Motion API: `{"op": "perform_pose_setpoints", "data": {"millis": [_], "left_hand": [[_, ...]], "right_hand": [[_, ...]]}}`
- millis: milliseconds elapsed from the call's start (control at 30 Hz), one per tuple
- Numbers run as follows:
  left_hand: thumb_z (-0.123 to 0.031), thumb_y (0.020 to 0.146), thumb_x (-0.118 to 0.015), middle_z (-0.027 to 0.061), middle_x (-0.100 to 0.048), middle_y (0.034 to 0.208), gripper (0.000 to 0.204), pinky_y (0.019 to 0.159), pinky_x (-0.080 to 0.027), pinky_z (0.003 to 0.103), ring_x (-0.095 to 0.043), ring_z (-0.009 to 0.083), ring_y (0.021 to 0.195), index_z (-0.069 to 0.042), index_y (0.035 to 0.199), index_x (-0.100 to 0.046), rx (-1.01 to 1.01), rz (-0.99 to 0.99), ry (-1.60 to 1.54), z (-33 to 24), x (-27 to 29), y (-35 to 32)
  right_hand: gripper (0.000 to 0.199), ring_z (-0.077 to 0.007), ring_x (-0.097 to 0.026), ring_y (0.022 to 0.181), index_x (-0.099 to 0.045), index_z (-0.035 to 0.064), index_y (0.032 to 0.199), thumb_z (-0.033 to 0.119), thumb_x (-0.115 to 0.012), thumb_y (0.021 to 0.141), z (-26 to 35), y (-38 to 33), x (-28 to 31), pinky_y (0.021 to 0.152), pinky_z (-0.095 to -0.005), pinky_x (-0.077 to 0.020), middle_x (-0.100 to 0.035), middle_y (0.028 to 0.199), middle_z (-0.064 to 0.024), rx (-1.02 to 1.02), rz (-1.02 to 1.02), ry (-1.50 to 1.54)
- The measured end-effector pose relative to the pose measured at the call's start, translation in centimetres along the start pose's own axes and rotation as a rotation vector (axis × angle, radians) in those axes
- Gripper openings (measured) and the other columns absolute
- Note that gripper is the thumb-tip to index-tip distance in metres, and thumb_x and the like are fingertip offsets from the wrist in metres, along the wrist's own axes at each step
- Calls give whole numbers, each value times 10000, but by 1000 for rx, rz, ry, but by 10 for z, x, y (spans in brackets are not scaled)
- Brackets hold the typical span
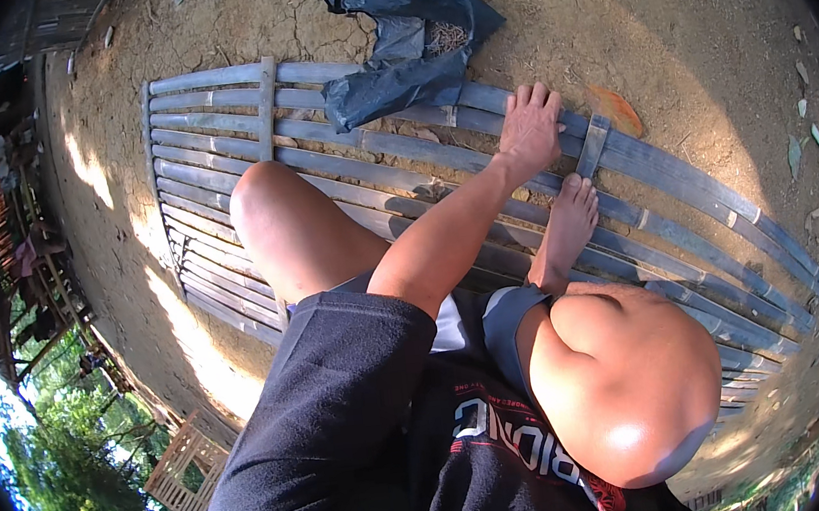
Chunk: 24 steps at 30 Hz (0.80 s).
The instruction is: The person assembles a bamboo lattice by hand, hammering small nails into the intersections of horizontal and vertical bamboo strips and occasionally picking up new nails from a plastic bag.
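My left hand (531, 128) rests palm down on the outer slat of a bamboo bench (358, 144). Its fingers bend over the slat's edge, and the thumb lies along the near side. Left of that hand, a crumpled black plastic bag (412, 86) lies partly on the bench and partly over the ground. Through the bag's opening shows a tangle of thin brownish pieces (447, 38), too small to name. My right hand is out of sight; my raised right knee fills the lower right.
My bare foot (571, 224) is on the slats, close to my left hand. Cracked dry earth (236, 24) surrounds the bench. A brown dry leaf (617, 109) lies beyond it. A wooden lattice frame (187, 468) and a cluttered shelter (12, 227) stand at the left.
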<state>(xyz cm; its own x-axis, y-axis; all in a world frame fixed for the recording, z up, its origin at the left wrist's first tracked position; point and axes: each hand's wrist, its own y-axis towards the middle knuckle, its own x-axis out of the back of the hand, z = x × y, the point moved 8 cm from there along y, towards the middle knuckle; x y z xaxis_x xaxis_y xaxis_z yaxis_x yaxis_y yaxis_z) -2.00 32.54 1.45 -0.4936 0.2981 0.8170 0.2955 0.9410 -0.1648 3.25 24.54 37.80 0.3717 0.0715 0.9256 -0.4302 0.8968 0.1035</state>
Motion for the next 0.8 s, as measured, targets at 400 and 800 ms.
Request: {"op": "perform_pose_setpoints", "data": {"millis": [400,800], "left_hand": [[-139,822,-773,148,-540,1147,342,933,-406,486,-507,358,1134,-80,1104,-589,9,-55,63,-6,2,3],[-118,818,-769,138,-535,1148,342,939,-394,487,-501,358,1132,-93,1109,-590,14,-43,49,-1,-4,-1]], "right_hand": [[319,-479,-644,804,-598,26,1002,331,-576,910,-90,-192,-130,642,-500,-504,-667,846,-254,-461,322,791],[358,-533,-635,819,-574,15,1121,366,-569,1051,-215,-158,-235,631,-537,-492,-661,845,-294,-690,-113,460]]}}
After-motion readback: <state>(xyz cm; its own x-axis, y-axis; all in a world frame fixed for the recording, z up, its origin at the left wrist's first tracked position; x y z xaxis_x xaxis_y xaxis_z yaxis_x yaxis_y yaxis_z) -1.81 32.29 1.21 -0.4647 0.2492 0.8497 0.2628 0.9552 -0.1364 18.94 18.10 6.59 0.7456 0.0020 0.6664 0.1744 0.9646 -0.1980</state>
